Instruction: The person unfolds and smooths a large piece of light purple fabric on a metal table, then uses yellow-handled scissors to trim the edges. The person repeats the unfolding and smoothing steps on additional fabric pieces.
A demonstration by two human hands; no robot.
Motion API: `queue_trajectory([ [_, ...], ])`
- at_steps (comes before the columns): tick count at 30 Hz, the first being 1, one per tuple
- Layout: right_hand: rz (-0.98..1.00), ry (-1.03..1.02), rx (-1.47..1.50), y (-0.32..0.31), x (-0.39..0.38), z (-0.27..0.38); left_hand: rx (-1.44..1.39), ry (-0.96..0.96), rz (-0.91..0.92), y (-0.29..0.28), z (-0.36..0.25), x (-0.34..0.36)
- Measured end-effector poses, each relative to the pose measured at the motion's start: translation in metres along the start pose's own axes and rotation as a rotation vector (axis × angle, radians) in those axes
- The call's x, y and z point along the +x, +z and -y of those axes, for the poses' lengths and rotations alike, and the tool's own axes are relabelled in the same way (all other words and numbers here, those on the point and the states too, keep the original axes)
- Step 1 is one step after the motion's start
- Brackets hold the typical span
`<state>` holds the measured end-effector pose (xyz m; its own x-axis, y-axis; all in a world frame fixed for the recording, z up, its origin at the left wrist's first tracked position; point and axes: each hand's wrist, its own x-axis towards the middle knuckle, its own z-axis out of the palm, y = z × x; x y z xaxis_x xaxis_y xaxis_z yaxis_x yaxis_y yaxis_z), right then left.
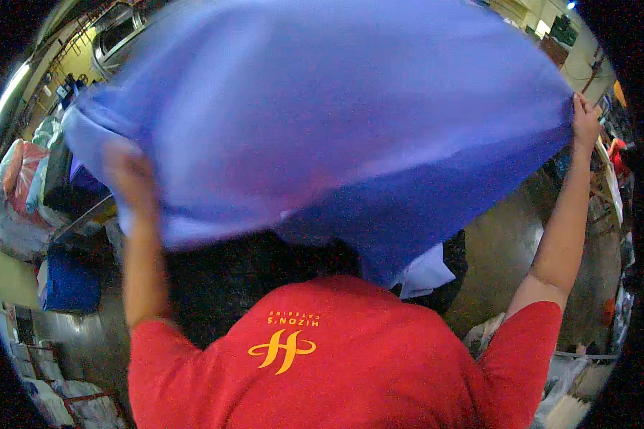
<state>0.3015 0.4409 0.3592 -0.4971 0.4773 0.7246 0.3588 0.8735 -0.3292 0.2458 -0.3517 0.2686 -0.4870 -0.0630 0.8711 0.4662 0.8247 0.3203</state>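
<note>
A large sheet of periwinkle-blue cloth fills the upper view, spread in the air with folds along its left side and a darker part hanging toward the bottom. My right hand grips its corner at the far right, arm raised. My left hand is against the folded left edge, its fingers smeared by motion, so their grip is unclear. Below the cloth is my red shirt with a yellow print.
Wrapped bundles of red and pale fabric are piled at the left, above a blue bin-like object. Metal racks with plastic-wrapped items stand at lower left. A dull greenish floor shows beside the cloth; more items line the right side.
</note>
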Motion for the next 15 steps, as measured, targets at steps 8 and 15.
queue_trajectory([
  [8,0.471,-0.408,0.581,-0.072,-0.075,0.127,-0.189,0.122,1.625,0.079,-0.094,-0.216],
  [15,0.843,-0.649,0.309,-0.099,-0.209,0.271,-1.05,0.356,0.779,0.136,-0.232,-0.074],
])
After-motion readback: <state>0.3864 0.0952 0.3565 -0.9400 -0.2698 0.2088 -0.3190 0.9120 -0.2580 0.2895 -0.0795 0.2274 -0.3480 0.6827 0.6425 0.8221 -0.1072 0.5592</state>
